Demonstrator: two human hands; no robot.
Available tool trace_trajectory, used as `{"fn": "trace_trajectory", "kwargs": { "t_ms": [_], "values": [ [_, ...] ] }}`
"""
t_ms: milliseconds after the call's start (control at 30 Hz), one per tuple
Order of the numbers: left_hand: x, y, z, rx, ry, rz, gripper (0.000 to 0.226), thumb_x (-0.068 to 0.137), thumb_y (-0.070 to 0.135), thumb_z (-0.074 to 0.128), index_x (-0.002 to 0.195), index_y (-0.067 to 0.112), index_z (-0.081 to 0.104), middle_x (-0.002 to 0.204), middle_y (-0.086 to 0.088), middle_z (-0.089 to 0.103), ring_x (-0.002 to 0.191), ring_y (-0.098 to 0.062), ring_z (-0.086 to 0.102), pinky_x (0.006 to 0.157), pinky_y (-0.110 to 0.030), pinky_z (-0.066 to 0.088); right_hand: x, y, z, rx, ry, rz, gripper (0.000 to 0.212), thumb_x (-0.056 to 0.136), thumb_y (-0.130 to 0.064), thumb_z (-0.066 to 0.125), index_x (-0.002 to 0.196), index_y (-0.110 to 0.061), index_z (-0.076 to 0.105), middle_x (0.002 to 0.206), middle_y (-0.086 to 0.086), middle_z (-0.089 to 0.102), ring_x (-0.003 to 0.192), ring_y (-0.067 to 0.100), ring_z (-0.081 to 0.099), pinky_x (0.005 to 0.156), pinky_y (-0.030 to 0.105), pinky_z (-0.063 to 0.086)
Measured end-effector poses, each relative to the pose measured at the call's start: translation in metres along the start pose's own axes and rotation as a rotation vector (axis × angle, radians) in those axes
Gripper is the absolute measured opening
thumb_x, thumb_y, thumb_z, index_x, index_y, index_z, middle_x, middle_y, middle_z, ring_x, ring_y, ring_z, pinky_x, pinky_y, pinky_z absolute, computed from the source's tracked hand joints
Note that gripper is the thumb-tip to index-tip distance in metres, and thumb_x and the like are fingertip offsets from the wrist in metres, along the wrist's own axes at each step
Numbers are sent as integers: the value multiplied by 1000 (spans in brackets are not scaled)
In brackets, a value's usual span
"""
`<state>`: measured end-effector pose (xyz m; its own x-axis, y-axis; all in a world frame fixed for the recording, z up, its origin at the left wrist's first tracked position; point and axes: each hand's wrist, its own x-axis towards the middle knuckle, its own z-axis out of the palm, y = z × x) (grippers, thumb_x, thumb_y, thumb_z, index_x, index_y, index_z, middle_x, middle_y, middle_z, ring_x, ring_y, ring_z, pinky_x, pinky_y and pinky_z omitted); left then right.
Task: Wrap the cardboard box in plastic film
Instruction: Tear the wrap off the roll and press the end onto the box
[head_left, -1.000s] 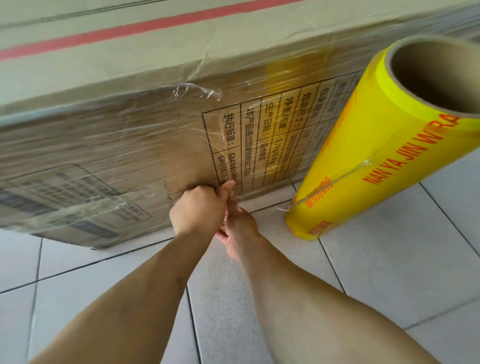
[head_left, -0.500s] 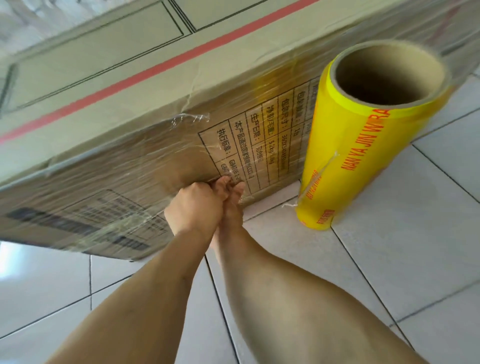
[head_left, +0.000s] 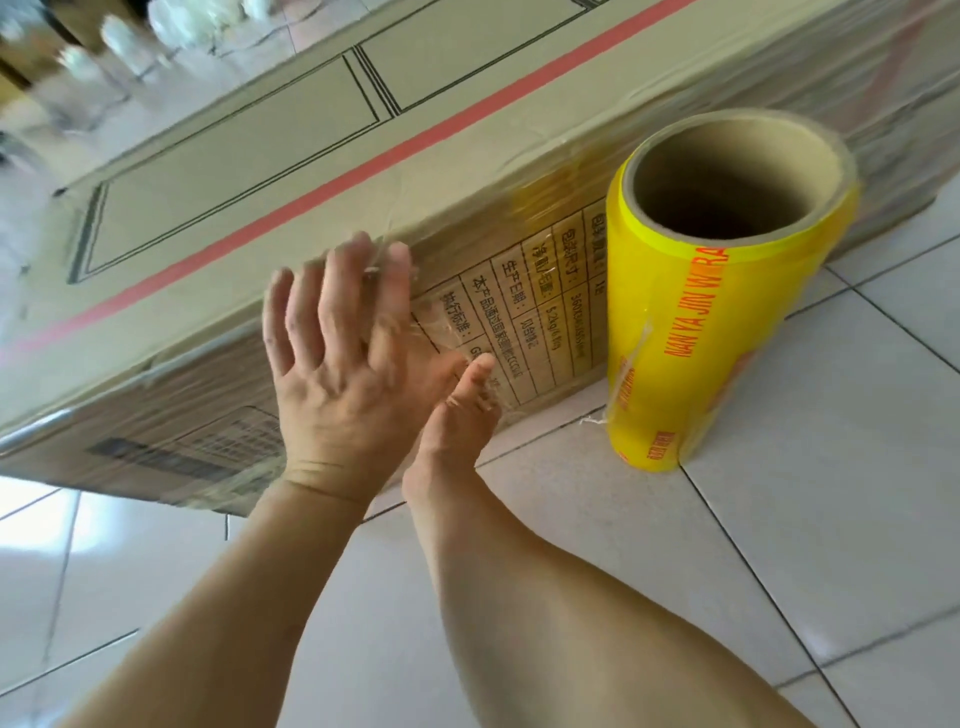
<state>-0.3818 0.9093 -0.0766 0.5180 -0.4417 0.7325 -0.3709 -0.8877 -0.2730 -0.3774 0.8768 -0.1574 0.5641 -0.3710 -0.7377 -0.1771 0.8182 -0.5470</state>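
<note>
A large cardboard box (head_left: 291, 182) with a red stripe on top lies on the tiled floor. Clear plastic film (head_left: 550, 234) covers its near side, over a printed table. My left hand (head_left: 337, 364) is flat with fingers spread, pressing the film against the box's side near the top edge. My right hand (head_left: 462, 410) is below and to the right of it, fingertips touching the film on the box side; whether it pinches film I cannot tell. A yellow roll of film (head_left: 701, 312) with a cardboard core stands upright on the floor against the box, to the right of both hands.
White floor tiles (head_left: 779, 519) with dark grout lines spread around the box. Blurred pale objects (head_left: 104, 47) stand at the far upper left, beyond the box.
My left hand has opened from a fist low on the box side and moved up, now spread flat on the film. The right hand stays low. The view has pulled back and tilted.
</note>
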Motion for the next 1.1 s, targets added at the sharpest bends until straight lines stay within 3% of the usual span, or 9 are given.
{"fn": "trace_trajectory", "kwargs": {
  "t_ms": [67, 167, 300, 400, 500, 600, 733, 933, 1100],
  "values": [
    [11, -11, 2, 61, -168, -31, 105, 97, 89, 42, 161, 7, 27, 166, -23, 32, 150, -46, 36, 131, -58, 22, 4, -2, 5, -25, 69, 5, 122, 33, -106, 47, 126, -27, 51, 129, 2, 57, 118, 24, 56, 106, 51, 42],
    [20, -16, 2, -7, -362, -108, 109, 86, 86, 46, 160, 10, 25, 159, -30, 50, 145, -51, 47, 121, -69, 35, 3, -2, 13, 69, 122, -13, 129, 36, -106, 42, 132, -20, 51, 131, 6, 57, 122, 25, 55, 108, 49, 41],
    [22, -24, 5, -20, -275, -46, 98, 81, 75, 64, 148, 8, 40, 145, -25, 58, 129, -37, 37, 108, -61, 38, -1, -7, 24, 96, 161, 0, 127, 48, -99, 35, 145, -18, 39, 146, 11, 45, 132, 28, 45, 112, 52, 34],
    [21, -27, 9, -14, -222, -38, 83, 93, 74, 58, 140, 5, 52, 135, -25, 65, 118, -36, 38, 99, -51, 31, 1, -6, 32, 62, 186, 73, 103, 74, -87, 30, 156, -25, 21, 162, 8, 22, 147, 28, 24, 119, 52, 18],
    [28, -25, 3, -31, -270, -41, 71, 94, 66, 64, 131, 5, 58, 130, -24, 66, 114, -38, 40, 96, -51, 31, 8, -3, 40, 47, 258, 97, 87, 89, -74, 31, 157, -21, 19, 163, 8, 21, 149, 29, 21, 119, 49, 15],
    [56, -23, -11, -38, -478, -3, 76, 86, 62, 74, 134, 5, 57, 138, -23, 59, 127, -45, 51, 104, -62, 40, 5, -1, 41, 55, 285, 71, 91, 86, -79, 29, 157, -21, 23, 162, 7, 25, 148, 28, 23, 118, 49, 17],
    [96, -32, -12, -24, -693, 257, 108, 92, 76, 56, 170, 14, 16, 181, -10, 15, 168, -32, 12, 135, -54, 14, -19, -6, 56, 79, 264, -24, 113, 66, -97, 25, 155, -27, 24, 161, 7, 25, 145, 31, 30, 115, 57, 28],
    [98, -40, -10, -229, -771, 293, 89, 109, 51, 56, 175, 13, 10, 183, -11, 12, 170, -33, 12, 136, -50, 16, -21, -10, 76, 207, 377, -22, 120, 57, -97, 15, 156, -31, 19, 164, 1, 19, 148, 28, 23, 117, 57, 22],
    [100, -37, -15, -226, -852, 292, 88, 112, 52, 49, 175, 11, 3, 184, -12, 4, 171, -32, 3, 138, -46, 10, -22, -1, 71, 227, 348, -40, 135, 43, -107, 9, 157, -33, 17, 164, -3, 18, 149, 25, 23, 117, 56, 22]
  ]
}}
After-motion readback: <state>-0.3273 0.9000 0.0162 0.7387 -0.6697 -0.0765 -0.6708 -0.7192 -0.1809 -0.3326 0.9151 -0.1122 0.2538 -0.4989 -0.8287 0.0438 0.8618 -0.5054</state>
